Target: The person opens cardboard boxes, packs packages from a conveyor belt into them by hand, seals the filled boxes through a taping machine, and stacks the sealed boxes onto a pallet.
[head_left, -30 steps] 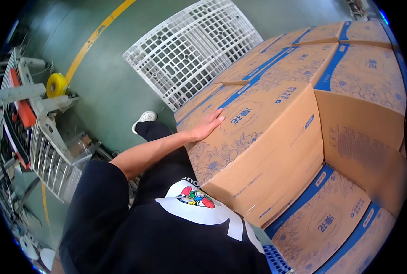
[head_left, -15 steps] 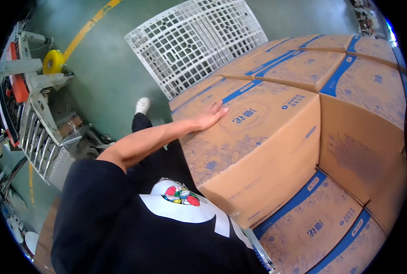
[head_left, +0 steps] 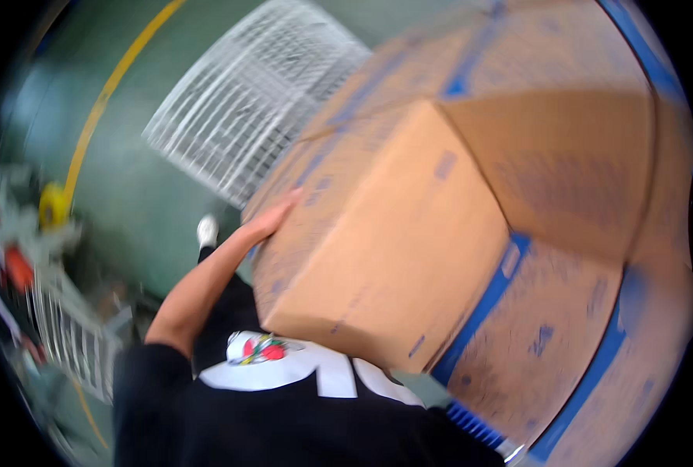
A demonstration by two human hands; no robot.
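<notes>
My left hand (head_left: 272,216) lies flat on the upper face of a large cardboard carton (head_left: 401,249), near its left edge. The fingers are stretched out and hold nothing. This carton stands right in front of my body, with its plain brown side toward me. Blue bands and blue print mark the cartons around it. My right hand does not appear.
Further cartons (head_left: 549,54) stand behind, and a lower carton (head_left: 533,335) sits at the right. A white plastic grid pallet (head_left: 245,101) stands beyond the stack. Metal rails (head_left: 70,327) and a yellow roll (head_left: 53,205) are at the left.
The view has swung and blurred, so the stack and pallet appear shifted left. My left hand stays on the carton's upper face, now close to its left edge in the picture.
</notes>
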